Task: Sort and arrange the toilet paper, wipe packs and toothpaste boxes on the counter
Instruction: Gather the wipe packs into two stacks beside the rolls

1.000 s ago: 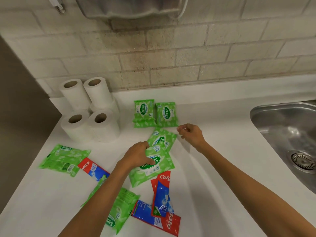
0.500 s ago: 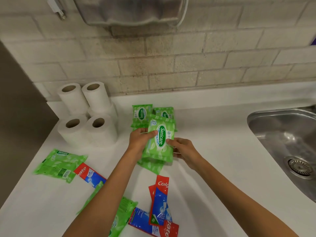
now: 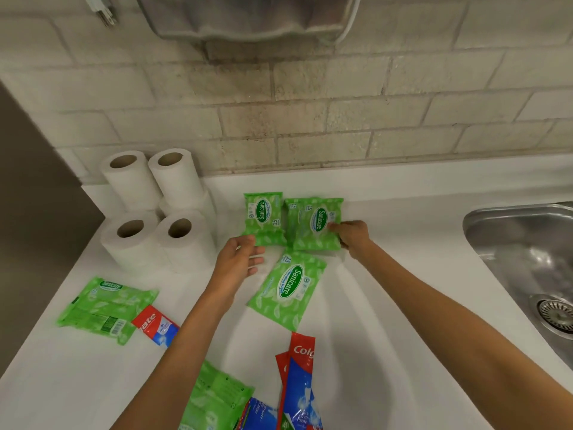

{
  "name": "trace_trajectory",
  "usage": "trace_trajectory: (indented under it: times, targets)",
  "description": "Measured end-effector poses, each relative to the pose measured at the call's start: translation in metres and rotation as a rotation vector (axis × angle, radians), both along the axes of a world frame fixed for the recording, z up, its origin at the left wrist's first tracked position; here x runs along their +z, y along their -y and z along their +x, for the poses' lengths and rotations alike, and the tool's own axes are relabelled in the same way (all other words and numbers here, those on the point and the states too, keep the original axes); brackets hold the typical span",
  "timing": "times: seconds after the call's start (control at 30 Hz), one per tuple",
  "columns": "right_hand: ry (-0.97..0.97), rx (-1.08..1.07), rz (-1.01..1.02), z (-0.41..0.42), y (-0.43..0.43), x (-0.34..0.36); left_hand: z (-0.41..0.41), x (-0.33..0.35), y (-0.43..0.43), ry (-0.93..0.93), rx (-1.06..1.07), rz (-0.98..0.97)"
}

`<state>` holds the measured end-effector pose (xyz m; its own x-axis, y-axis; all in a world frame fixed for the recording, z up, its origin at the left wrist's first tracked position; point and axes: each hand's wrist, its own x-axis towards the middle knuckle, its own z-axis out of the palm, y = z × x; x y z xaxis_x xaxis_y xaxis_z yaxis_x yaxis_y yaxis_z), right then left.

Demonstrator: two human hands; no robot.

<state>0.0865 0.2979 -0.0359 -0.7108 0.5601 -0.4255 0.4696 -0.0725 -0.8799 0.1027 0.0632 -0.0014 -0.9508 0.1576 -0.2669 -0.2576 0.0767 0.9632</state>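
Several white toilet paper rolls (image 3: 155,218) stand stacked at the back left of the white counter (image 3: 403,274). Two green Sanicare wipe piles lie side by side near the wall: a left pile (image 3: 263,214) and a right pile (image 3: 313,221). My right hand (image 3: 352,238) pinches the right edge of the top pack on the right pile. My left hand (image 3: 238,262) hovers open just below the left pile, holding nothing. Loose wipe packs lie at centre (image 3: 288,288), left (image 3: 105,305) and bottom (image 3: 217,398). Red and blue toothpaste boxes lie at left (image 3: 155,325) and bottom centre (image 3: 300,380).
A steel sink (image 3: 521,243) with a drain (image 3: 558,315) is sunk into the counter at the right. A metal dispenser (image 3: 248,17) hangs on the brick wall above. The counter's left edge drops off beside the rolls.
The wipe pack held up in both hands has been laid on the right pile by the wall. My left hand has let go and drawn back; my right hand stays on the pack.
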Motion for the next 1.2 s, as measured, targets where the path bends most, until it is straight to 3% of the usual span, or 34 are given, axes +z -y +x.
trace_trajectory:
  times: [0.33,0.47,0.77,1.2]
  targets:
    - [0.084,0.064,0.408,-0.043,0.009,-0.013,0.007,-0.006,0.028,-0.028,0.002,-0.052]
    - [0.077,0.125,0.446,-0.039,0.007,-0.024,0.009,-0.005,0.027,-0.041,-0.02,-0.066]
    - [0.049,0.469,0.676,-0.018,0.011,-0.033,0.018,-0.011,0.019,-0.018,-0.117,-0.122]
    - [0.047,0.457,0.713,-0.029,0.012,-0.031,0.014,-0.022,0.025,0.0,-0.119,-0.208]
